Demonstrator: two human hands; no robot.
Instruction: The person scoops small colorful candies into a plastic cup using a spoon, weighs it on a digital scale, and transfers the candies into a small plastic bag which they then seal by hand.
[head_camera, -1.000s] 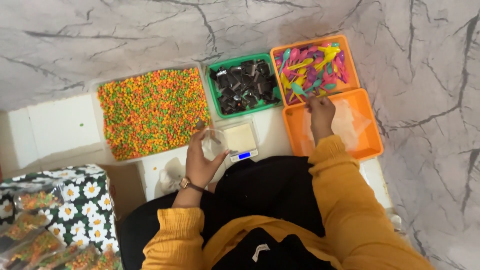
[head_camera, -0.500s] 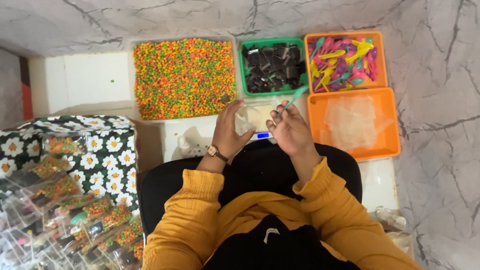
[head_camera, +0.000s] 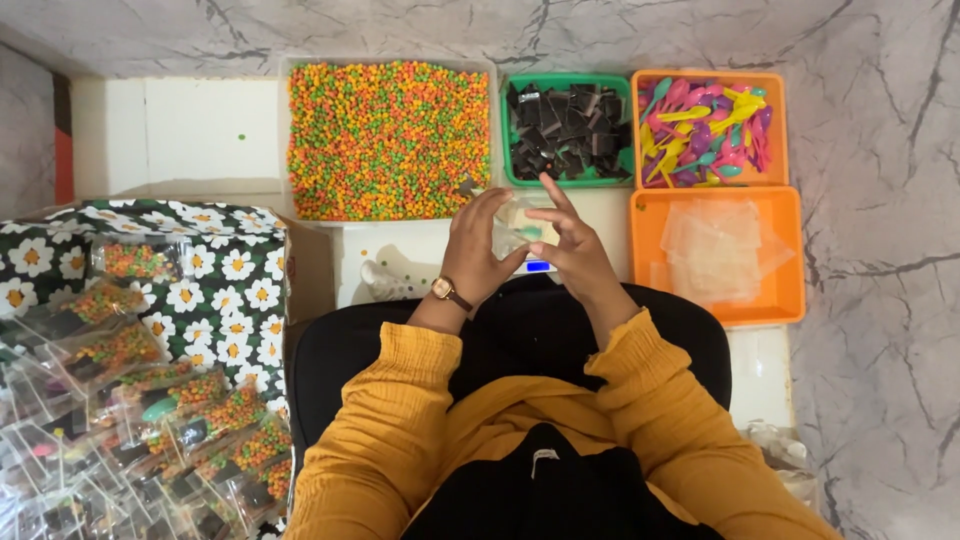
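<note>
both hands meet in front of the person's chest, above a small scale (head_camera: 537, 262) whose blue-lit edge peeks out beneath them. the left hand (head_camera: 478, 255) curls its fingers and thumb around a small clear plastic pouch (head_camera: 512, 230), gripping it from the left side; a watch with a brown strap (head_camera: 447, 291) sits on that wrist. the right hand (head_camera: 572, 247) touches the pouch from the right, thumb and some fingers pinching its edge while the index finger stands straight up, half open. what lies inside the pouch is too small to tell.

just beyond the left hand sits a large tray of orange, green and yellow candy beads (head_camera: 388, 137). beyond the fingertips of the right hand is a green tray of dark packets (head_camera: 567, 130), and further right an orange tray of coloured plastic spoons (head_camera: 707, 128). just right of the right hand, an orange tray of empty clear pouches (head_camera: 716, 252). well left of the left hand, a flower-patterned box (head_camera: 200, 262) holds filled pouches (head_camera: 130, 400).
</note>
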